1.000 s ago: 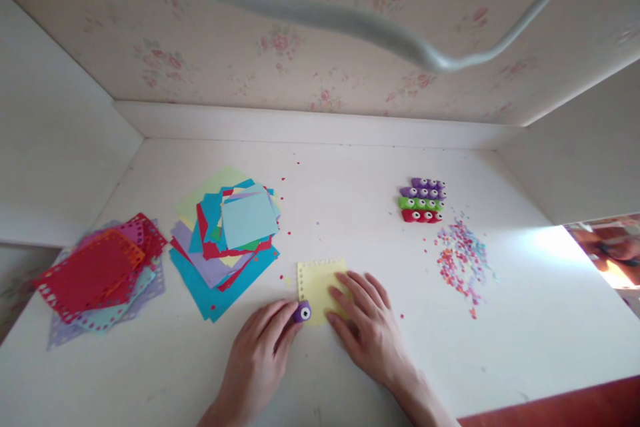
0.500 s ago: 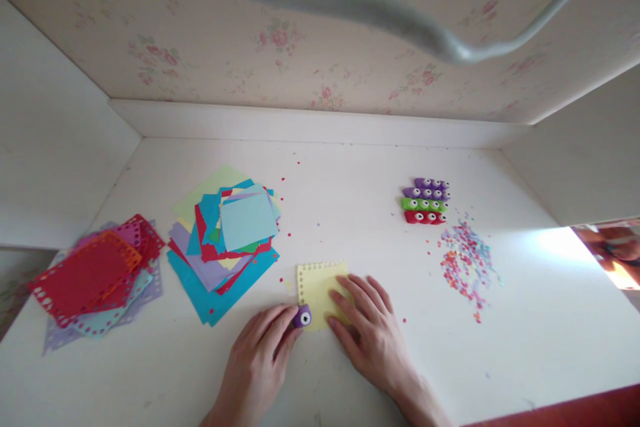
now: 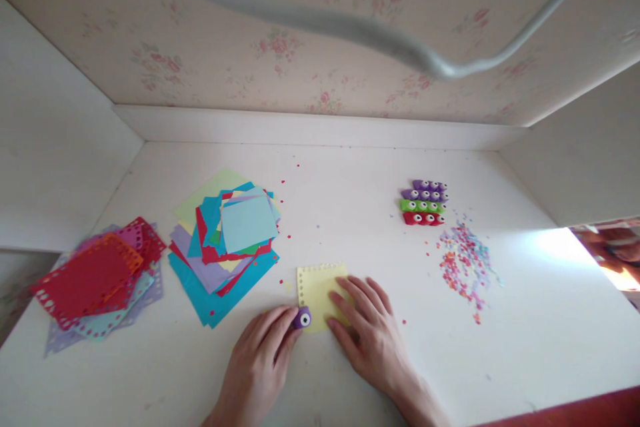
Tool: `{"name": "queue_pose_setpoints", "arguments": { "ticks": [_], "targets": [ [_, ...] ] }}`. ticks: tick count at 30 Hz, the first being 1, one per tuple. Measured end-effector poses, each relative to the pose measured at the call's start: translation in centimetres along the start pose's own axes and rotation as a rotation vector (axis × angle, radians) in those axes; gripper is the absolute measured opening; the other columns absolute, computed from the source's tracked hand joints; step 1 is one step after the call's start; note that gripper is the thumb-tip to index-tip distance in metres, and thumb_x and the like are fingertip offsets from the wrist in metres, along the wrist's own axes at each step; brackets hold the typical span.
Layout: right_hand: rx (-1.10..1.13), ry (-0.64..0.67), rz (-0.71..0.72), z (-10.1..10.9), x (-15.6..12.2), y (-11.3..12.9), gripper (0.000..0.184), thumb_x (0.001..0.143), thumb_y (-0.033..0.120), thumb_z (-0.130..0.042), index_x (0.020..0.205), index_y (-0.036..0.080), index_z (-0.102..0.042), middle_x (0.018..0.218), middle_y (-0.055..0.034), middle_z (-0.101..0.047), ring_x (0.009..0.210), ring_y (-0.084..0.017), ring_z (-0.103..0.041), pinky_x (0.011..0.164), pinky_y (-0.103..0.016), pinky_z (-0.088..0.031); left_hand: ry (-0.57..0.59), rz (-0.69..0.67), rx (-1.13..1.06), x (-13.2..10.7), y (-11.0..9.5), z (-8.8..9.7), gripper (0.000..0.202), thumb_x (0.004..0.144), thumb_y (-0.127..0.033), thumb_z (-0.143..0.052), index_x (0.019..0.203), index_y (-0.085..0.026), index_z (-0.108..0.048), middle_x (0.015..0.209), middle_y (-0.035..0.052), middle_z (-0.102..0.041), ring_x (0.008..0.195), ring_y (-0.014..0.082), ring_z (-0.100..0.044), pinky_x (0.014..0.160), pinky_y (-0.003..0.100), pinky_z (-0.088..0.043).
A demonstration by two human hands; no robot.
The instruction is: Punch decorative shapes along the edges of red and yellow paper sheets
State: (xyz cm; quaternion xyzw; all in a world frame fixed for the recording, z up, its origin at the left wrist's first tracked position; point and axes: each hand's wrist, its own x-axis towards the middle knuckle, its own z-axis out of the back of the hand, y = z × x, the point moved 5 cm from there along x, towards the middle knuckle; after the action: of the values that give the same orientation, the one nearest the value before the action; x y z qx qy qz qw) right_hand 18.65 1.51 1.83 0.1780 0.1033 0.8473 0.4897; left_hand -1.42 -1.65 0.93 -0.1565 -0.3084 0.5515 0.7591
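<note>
A small yellow paper square point(image 3: 316, 283) with punched holes along its top and left edges lies on the white table point(image 3: 350, 213). My right hand point(image 3: 369, 333) rests flat on its right part, fingers stretched out. My left hand point(image 3: 260, 363) has its fingers closed on a small purple hole punch point(image 3: 302, 317) at the paper's lower left corner.
A stack of plain coloured paper squares point(image 3: 225, 240) lies left of centre, a pile of punched sheets point(image 3: 95, 280) at the far left. Rows of purple, green and red punches point(image 3: 424, 202) sit at the right, with a heap of confetti point(image 3: 463, 263) below them.
</note>
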Motion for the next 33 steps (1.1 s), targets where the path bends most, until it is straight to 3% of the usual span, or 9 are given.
{"name": "queue_pose_setpoints", "arguments": {
  "ticks": [27, 33],
  "targets": [
    [0.009, 0.031, -0.013, -0.12, -0.14, -0.05, 0.034, 0.093, 0.031, -0.059, 0.126, 0.025, -0.059, 0.138, -0.0068, -0.056, 0.129, -0.029, -0.047, 0.108, -0.055, -0.036, -0.015, -0.013, 0.010, 0.07, -0.07, -0.04, 0.028, 0.095, -0.023, -0.056, 0.122, -0.021, -0.060, 0.108, 0.0081, -0.071, 0.097, 0.0198, -0.069, 0.087, 0.031, -0.058],
    [0.006, 0.024, -0.011, 0.03, -0.06, -0.05, 0.034, 0.093, 0.031, -0.059, 0.126, 0.025, -0.059, 0.138, -0.0065, -0.055, 0.130, -0.029, -0.046, 0.108, -0.055, -0.036, 0.022, 0.042, -0.001, 0.01, -0.24, 0.57, 0.035, 0.092, -0.026, -0.059, 0.126, -0.020, -0.057, 0.114, 0.0089, -0.068, 0.104, 0.0214, -0.066, 0.091, 0.032, -0.057]
  ]
}}
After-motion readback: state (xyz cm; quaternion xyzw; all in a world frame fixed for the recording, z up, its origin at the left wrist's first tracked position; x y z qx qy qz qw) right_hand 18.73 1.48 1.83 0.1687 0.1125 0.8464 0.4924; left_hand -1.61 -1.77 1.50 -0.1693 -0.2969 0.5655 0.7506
